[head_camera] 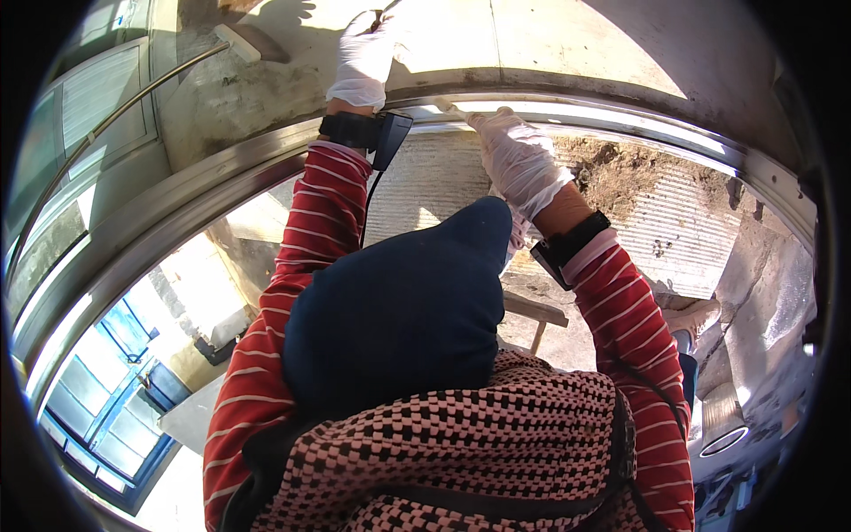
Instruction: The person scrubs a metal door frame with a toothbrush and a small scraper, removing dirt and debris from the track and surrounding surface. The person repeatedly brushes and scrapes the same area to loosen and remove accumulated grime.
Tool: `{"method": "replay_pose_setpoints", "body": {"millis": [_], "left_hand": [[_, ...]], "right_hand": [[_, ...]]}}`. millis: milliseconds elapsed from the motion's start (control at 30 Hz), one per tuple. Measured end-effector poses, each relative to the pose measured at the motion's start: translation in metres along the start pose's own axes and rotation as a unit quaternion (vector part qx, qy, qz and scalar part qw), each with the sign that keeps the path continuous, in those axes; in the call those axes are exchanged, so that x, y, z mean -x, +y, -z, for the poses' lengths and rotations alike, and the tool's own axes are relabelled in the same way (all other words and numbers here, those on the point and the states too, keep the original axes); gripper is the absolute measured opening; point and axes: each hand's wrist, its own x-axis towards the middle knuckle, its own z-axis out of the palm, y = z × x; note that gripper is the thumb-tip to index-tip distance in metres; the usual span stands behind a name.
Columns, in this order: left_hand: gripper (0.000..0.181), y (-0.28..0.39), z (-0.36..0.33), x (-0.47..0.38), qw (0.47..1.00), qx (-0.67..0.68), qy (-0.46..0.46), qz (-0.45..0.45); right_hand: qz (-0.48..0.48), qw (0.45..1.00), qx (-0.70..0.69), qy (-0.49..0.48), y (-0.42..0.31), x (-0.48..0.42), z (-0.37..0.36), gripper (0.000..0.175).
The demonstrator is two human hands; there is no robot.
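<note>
My right hand (522,156), in a thin white glove, grips a small brush-like tool with a pale tip (447,105). That tip touches the metal door track (565,112) running across in front of me. Farther forward and to the left, my gloved left hand (364,63) reaches past the track over the sunlit floor (452,36). A small dark thing (377,20) shows at its fingers; glare hides whether they hold it. Both wrists carry black strapped devices. A knee in dark blue cloth (405,299) rises between my arms.
A long-handled floor brush or squeegee (238,43) leans at the left, beside a glazed door panel (103,100). Ribbed paving (691,233) with loose dirt (611,169) borders the track. A wooden stool (535,309), a shoe (697,318) and a cylindrical can (723,419) are nearby.
</note>
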Motion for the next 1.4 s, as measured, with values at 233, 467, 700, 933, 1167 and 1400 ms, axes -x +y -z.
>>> {"method": "replay_pose_setpoints", "body": {"millis": [233,467,700,933,1167,1400], "left_hand": [[0.014,0.005,0.002,0.011,0.999,0.026,0.029,-0.01],[0.016,0.038,0.006,0.024,0.997,0.004,0.024,-0.068],[0.038,0.068,0.01,0.04,0.992,0.092,0.004,-0.086],[0.027,0.103,0.002,0.06,0.987,0.036,0.146,-0.055],[0.011,0.127,-0.002,0.08,0.976,0.043,0.197,-0.08],[0.008,0.14,-0.007,0.091,0.969,0.122,0.194,-0.094]], "right_hand": [[-0.018,0.998,-0.015,-0.059,-0.034,-0.041,-0.031,0.035],[-0.048,0.993,-0.008,-0.108,-0.027,-0.049,-0.007,0.032],[-0.022,0.996,-0.062,-0.058,-0.046,-0.058,-0.019,0.021],[-0.018,0.995,-0.074,-0.058,-0.086,-0.074,-0.038,0.021],[0.05,0.995,-0.037,-0.074,-0.081,-0.087,-0.03,0.042],[0.051,0.998,-0.034,-0.023,-0.081,-0.082,-0.041,0.02]]}}
